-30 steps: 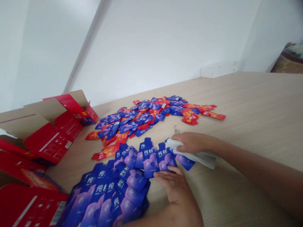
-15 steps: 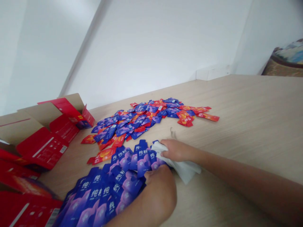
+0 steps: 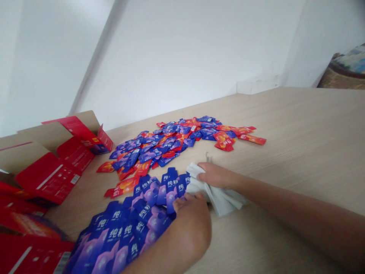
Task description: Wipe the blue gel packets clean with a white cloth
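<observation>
My right hand (image 3: 215, 175) is closed on a crumpled white cloth or tissue (image 3: 225, 199), which hangs down onto the table. Just to its left, the curled fingers of my left hand (image 3: 194, 211) grip a blue sachet (image 3: 181, 184) at the right end of a row; the fingertips are partly hidden. Overlapping blue-and-purple sachets (image 3: 114, 232) with white lettering lie spread to the left of my left forearm.
Beyond the row is a loose heap of mixed blue and red-orange sachets (image 3: 168, 142). Opened red cartons (image 3: 54, 179) with brown insides line the left side. A pale wall rises behind the wooden table (image 3: 299, 152); a white box (image 3: 251, 86) stands by it.
My right hand and the white cloth have shifted slightly up and to the right, away from the end sachets. My left hand's fingers have moved up a little and show more plainly.
</observation>
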### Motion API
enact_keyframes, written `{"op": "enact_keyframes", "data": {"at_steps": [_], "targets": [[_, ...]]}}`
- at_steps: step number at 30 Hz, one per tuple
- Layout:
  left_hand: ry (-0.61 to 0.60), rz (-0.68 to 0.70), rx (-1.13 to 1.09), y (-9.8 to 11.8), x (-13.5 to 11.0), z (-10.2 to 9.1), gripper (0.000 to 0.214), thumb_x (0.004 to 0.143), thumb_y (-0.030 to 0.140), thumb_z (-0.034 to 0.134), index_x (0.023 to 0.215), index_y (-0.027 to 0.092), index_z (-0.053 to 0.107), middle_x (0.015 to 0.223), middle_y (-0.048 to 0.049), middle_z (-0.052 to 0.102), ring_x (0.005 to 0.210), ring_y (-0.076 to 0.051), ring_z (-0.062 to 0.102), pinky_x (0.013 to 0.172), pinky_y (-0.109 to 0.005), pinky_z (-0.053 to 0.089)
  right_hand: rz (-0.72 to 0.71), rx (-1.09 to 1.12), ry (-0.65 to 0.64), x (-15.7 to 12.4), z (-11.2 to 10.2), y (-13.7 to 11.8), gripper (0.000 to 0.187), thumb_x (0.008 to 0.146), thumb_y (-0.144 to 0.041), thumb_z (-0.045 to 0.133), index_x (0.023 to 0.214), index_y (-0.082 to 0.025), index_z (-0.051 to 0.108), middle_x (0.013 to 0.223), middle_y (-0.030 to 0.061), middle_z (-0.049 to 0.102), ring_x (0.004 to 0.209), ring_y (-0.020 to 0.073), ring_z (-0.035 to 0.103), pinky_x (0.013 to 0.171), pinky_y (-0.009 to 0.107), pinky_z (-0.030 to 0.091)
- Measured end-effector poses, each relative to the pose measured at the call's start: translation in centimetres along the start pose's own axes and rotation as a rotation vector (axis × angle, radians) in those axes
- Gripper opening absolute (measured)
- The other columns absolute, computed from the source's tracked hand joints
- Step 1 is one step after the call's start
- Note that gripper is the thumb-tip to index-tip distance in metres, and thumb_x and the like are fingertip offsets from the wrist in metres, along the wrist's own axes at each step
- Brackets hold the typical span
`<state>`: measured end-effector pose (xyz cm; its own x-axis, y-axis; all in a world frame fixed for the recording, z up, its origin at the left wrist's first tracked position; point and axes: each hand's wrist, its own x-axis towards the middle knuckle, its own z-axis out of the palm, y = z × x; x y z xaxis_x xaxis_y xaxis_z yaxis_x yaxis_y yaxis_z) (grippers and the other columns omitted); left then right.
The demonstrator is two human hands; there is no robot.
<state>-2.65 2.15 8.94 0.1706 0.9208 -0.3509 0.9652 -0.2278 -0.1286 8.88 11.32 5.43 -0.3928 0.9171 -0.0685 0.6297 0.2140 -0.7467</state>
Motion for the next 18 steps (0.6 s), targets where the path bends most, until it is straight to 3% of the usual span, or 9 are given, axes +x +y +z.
{"op": "enact_keyframes", "data": {"at_steps": [4, 7, 10, 13, 18], "targets": [[0.049, -0.114, 0.119, 1.0, 0.8, 1.9, 0.049, 0.082, 0.004, 0.034, 0.128, 0.012, 0.048, 0.129, -0.0269, 0.049, 0.106, -0.035, 0.057, 0.083, -0.048, 0.048, -0.016, -0.167, 0.253, 0.5, -0.8, 0.0, 0.023, 0.084, -0.028, 0.048, 0.102, -0.015, 0.053, 0.095, 0.0096, 0.063, 0.086, 0.0197, 0.057, 0.073, 0.027, 0.038], [0.069, -0.138, 0.181, 1.4, 1.0, 2.8, 0.051, 0.08, 0.001, 0.036, 0.128, 0.012, 0.048, 0.128, -0.0287, 0.048, 0.104, -0.035, 0.057, 0.084, -0.048, 0.048, -0.059, -0.232, 0.334, 0.2, -0.8, -0.1, 0.034, 0.082, -0.036, 0.052, 0.109, -0.014, 0.048, 0.1, 0.0111, 0.059, 0.089, 0.0211, 0.055, 0.073, 0.028, 0.038], [0.109, -0.201, 0.198, 2.0, 0.9, 3.1, 0.05, 0.082, 0.001, 0.034, 0.127, 0.012, 0.05, 0.127, -0.0282, 0.049, 0.105, -0.035, 0.056, 0.085, -0.048, 0.049, -0.239, -0.349, 0.157, -0.5, 0.1, 0.0, 0.046, 0.075, -0.038, 0.061, 0.113, -0.015, 0.047, 0.108, 0.0118, 0.056, 0.094, 0.0227, 0.054, 0.076, 0.03, 0.039], [0.152, -0.236, 0.202, 2.5, 0.7, 3.1, 0.048, 0.083, 0.001, 0.033, 0.125, 0.013, 0.052, 0.126, -0.0266, 0.05, 0.105, -0.034, 0.056, 0.085, -0.046, 0.049, -0.334, -0.489, -0.015, -0.8, 0.9, 0.5, 0.037, 0.079, -0.035, 0.056, 0.11, -0.016, 0.051, 0.104, 0.011, 0.057, 0.091, 0.023, 0.055, 0.075, 0.031, 0.04], [0.187, -0.317, 0.286, 3.4, 0.8, 4.0, 0.054, 0.079, -0.005, 0.034, 0.126, 0.016, 0.051, 0.128, -0.0243, 0.049, 0.106, -0.033, 0.055, 0.088, -0.046, 0.047, -0.329, -0.575, 0.001, -0.3, 0.3, 1.3, 0.041, 0.081, -0.025, 0.054, 0.121, -0.02, 0.045, 0.108, 0.0102, 0.055, 0.097, 0.0237, 0.054, 0.078, 0.032, 0.039]]}}
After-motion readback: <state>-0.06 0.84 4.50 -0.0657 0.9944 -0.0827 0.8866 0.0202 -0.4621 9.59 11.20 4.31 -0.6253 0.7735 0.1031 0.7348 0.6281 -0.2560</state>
